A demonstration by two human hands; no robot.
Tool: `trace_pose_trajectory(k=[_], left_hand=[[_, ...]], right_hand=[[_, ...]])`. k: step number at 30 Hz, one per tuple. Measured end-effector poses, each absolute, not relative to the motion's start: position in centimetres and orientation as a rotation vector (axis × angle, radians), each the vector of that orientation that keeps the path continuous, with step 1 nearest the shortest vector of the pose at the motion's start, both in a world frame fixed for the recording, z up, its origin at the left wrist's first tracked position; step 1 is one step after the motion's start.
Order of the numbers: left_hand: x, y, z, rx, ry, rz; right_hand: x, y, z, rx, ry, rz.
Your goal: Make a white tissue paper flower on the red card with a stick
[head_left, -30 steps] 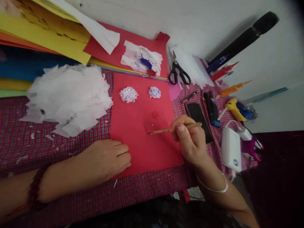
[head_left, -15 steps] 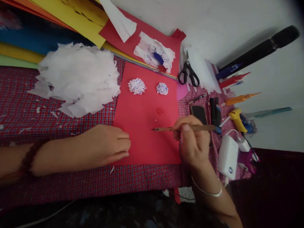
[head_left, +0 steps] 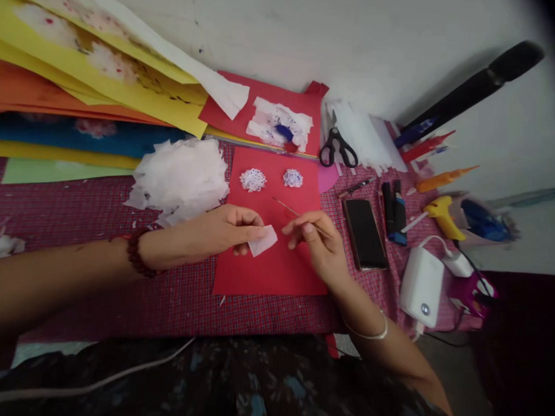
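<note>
A red paper sheet (head_left: 279, 268) lies on the checked cloth in front of me. Two small white tissue flowers (head_left: 253, 180) sit near its far edge. My left hand (head_left: 223, 231) is over the sheet and pinches a small white tissue square (head_left: 263, 241). My right hand (head_left: 317, 243) is closed on a thin wooden stick (head_left: 286, 207) whose tip points up and left, just right of the tissue square. A heap of white tissue squares (head_left: 183, 178) lies left of the sheet.
Black scissors (head_left: 336, 146), a dark phone (head_left: 364, 232), a yellow glue gun (head_left: 442, 217), a white power bank (head_left: 421, 285) and glue bottles (head_left: 428, 147) lie to the right. Coloured paper sheets (head_left: 73, 88) are stacked at the back left against the white wall.
My left hand left the sheet's edge and now holds a tissue square above the sheet. My right hand moved left and turned the stick from level to pointing up-left. The view shifted.
</note>
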State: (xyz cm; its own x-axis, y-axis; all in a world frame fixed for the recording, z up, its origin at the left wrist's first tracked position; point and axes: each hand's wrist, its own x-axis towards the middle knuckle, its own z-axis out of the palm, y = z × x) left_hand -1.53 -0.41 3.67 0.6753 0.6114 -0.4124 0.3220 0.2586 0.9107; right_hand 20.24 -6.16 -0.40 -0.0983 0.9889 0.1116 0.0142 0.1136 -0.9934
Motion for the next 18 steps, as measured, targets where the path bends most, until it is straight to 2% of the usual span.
trace_pose_trajectory(k=[7,12,15,18], left_hand=[[1.9,0.0,2.5,1.328,0.655,0.288],[3.0,-0.4,1.3,1.305,0.71,0.421],[2.5,-0.4,1.7,1.58,0.735,0.557],[1.3,-0.2,2.5,2.234,0.617,0.775]], right_hand=[[20.2,-6.0,-0.1,-1.06,-1.298,1.196],[20.4,-5.9,-0.1,-1.107,-1.322,1.115],[20.7,-5.5,-0.3,-1.124,-1.179,1.202],[21.1,-5.0,-0.4,-1.077,-0.947,1.378]])
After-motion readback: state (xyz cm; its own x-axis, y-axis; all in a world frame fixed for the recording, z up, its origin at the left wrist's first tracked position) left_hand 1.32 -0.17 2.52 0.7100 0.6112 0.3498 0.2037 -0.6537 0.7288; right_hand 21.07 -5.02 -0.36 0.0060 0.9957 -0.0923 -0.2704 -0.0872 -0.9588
